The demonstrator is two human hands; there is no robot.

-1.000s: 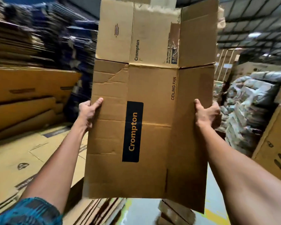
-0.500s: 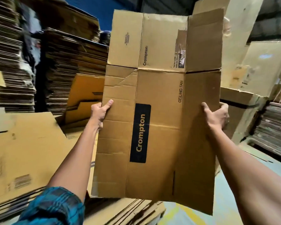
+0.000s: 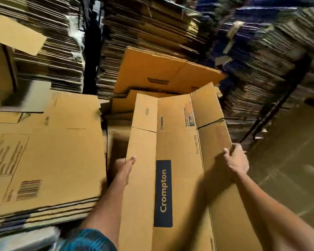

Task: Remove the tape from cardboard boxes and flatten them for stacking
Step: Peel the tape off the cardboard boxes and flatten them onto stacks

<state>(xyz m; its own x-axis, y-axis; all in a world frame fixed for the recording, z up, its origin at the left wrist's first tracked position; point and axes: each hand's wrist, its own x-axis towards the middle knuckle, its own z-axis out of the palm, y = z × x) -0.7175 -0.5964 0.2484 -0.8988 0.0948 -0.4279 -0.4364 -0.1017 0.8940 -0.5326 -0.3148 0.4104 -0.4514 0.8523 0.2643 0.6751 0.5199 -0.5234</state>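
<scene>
Flattened brown Crompton cardboard box (image 3: pixel 178 160), frame centre, gripped at its edges by left hand (image 3: pixel 124 166) and right hand (image 3: pixel 237 161); flattening apparently done, label remnant remains, stacking pending.

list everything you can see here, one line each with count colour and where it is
flattened Crompton box: one, tan with a dark blue label, centre, held by both side edges
torn label patch: one, grey and white, on the box's upper flap
stack of flat cardboard: one, tan, left, beside the held box
orange-brown flat cartons: count unclear, behind the held box
tall piles of flattened cardboard: several, brown, some dark blue on the right, across the background
floor: brownish, right, blurred
sleeve: one, blue plaid, bottom left
left hand: grips the box's left edge, thumb on top
right hand: grips the box's right edge
</scene>
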